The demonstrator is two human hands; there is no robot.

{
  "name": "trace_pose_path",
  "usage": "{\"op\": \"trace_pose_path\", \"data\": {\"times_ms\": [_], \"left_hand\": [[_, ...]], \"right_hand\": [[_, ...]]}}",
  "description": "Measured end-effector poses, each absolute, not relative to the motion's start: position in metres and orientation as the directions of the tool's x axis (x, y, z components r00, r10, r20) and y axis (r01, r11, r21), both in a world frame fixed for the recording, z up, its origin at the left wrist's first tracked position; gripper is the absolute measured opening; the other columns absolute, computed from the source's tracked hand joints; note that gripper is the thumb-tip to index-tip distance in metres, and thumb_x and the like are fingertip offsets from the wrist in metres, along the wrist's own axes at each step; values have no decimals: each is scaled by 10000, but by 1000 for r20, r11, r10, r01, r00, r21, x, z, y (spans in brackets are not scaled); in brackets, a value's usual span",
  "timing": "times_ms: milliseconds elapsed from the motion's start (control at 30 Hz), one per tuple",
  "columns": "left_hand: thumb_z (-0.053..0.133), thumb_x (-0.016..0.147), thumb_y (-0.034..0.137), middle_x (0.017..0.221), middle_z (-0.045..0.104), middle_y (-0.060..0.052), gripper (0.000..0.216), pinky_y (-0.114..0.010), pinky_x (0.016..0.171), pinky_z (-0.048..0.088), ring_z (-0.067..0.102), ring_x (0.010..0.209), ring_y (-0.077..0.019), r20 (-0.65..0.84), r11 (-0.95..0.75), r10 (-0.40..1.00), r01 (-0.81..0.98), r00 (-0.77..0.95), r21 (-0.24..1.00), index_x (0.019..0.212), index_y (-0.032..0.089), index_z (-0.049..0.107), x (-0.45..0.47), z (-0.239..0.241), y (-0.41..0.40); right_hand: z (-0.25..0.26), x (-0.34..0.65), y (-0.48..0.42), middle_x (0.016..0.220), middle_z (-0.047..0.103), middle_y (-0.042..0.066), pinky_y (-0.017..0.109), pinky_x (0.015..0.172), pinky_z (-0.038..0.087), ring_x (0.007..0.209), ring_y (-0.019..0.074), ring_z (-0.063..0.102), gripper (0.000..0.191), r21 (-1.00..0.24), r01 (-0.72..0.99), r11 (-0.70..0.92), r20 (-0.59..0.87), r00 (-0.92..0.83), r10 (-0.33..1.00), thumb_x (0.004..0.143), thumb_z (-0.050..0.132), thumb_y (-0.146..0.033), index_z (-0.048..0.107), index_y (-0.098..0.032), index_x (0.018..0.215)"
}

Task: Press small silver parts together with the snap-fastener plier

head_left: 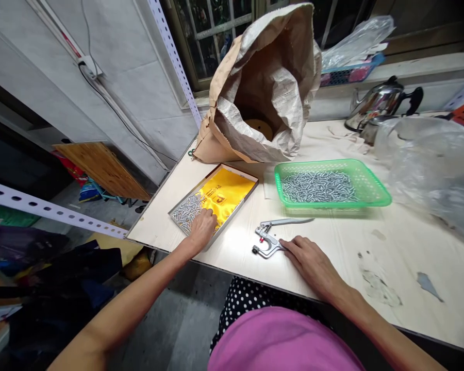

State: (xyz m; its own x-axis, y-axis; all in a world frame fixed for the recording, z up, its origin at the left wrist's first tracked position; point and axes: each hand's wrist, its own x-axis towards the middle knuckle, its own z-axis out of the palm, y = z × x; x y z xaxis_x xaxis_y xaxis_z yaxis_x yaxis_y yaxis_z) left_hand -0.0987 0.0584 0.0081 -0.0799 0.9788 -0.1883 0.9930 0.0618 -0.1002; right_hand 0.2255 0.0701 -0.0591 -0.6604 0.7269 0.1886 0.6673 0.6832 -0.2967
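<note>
My left hand [203, 225] reaches into a shallow tray [237, 200] with its fingers curled together. Whatever it may pinch is hidden. Under and beside it lie many small silvery metal pieces [186, 210], heaped at the tray's near-left end. A shiny yellow sheet [229, 188] with printed letters covers the rest of the tray floor. On the tabletop rest grey hand pliers [272, 242] with a C-shaped jaw, a spring and a red part, their handles spread apart. My right hand [307, 257] closes over the lower handle, which its fingers mostly cover.
A green plastic basket [375, 190] of similar metal pieces stands behind the pliers. A large open paper sack [222, 123] leans at the back. Clear plastic bags [433, 159] and a metal kettle [377, 105] occupy the right. The table's front edge [216, 269] runs near my body.
</note>
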Motion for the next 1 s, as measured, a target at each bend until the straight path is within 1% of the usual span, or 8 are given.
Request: {"op": "trace_pose_path", "data": {"times_ms": [133,233,300,367,467,567,767,1000], "left_hand": [[461,894,136,957,652,-124,227,-328,839,439,562,1003,-244,-96,109,990,993,-104,45,849,134,684,-97,22,56],[558,854,213,892,683,-72,133,-297,787,464,600,854,-189,-26,174,983,884,-181,435,850,159,680,-78,38,46],[614,809,272,807,681,-35,129,-253,653,469,584,690,-139,-149,255,966,664,-213,703,845,163,674,-56,42,37],[653,760,303,706,645,-8,161,-217,517,420,525,559,-102,-321,371,929,421,-186,828,803,148,659,-33,38,30],[702,703,325,588,567,28,208,-188,438,341,453,479,-68,-478,498,867,195,-144,845,734,133,628,-6,19,25],[726,684,382,514,508,52,279,-182,409,296,406,437,-55,-548,561,827,116,-130,820,705,132,604,6,0,27],[735,675,448,439,435,82,339,-187,365,169,320,359,-41,-650,665,746,159,-142,729,692,148,578,12,-12,32],[759,657,436,411,407,87,351,-187,365,174,309,346,-37,-707,695,705,245,-51,676,621,163,540,9,-7,45]], "right_hand": [[-54,224,70,897,560,81,323,738,404,818,210,527,299,-297,679,671,158,-658,736,992,396,-220,619,-187,1189],[-47,223,71,887,558,75,309,744,392,823,202,526,296,-299,680,670,126,-667,734,991,390,-198,627,-191,1170],[-43,223,73,885,558,73,302,747,383,825,197,519,290,-298,672,677,118,-678,725,991,392,-193,635,-192,1149],[-40,224,75,887,560,71,297,742,372,832,195,509,278,-298,661,688,109,-693,713,988,406,-194,642,-200,1136],[-37,227,77,908,566,67,293,730,354,844,192,497,270,-287,646,707,88,-717,691,980,436,-188,639,-218,1155],[-37,230,78,936,573,66,296,732,341,858,192,495,281,-257,649,716,73,-726,684,973,461,-177,625,-229,1195],[-33,230,78,947,584,65,302,721,332,862,194,495,275,-246,670,701,45,-714,698,965,482,-169,633,-231,1186],[-29,229,77,949,579,66,305,712,320,859,193,481,258,-256,681,686,27,-704,709,966,480,-180,635,-236,1165]]}}
